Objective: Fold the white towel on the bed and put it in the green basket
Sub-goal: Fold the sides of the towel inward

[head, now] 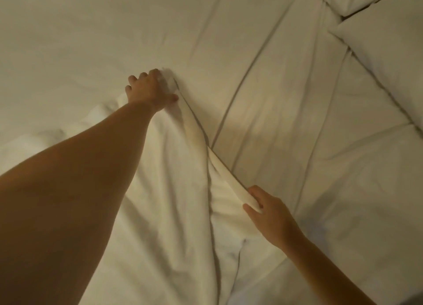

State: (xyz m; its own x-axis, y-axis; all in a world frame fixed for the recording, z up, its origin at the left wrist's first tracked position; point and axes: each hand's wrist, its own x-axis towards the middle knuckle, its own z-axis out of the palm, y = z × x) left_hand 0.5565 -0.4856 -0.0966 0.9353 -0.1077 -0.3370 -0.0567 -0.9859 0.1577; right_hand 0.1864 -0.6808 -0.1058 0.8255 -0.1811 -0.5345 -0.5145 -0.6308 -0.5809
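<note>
Head view shows the folding step just begun; the left hand (150, 90), at center frame, clutches one corner of the white towel (178, 167), and the right hand (267, 209), lower right, pinches the near corner; the edge runs taut between them. The towel is soft, limp, creased, lying on the rumpled bed (297, 98); next, I judge, bring the corners together. No basket shows.

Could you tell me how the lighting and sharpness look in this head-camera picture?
Head view: dim, warm yellowish light; soft all over. The left hand is motion-blurred where it grips the white towel; the right hand is sharper. Creases in the bed cast dark lines; no glare.
</note>
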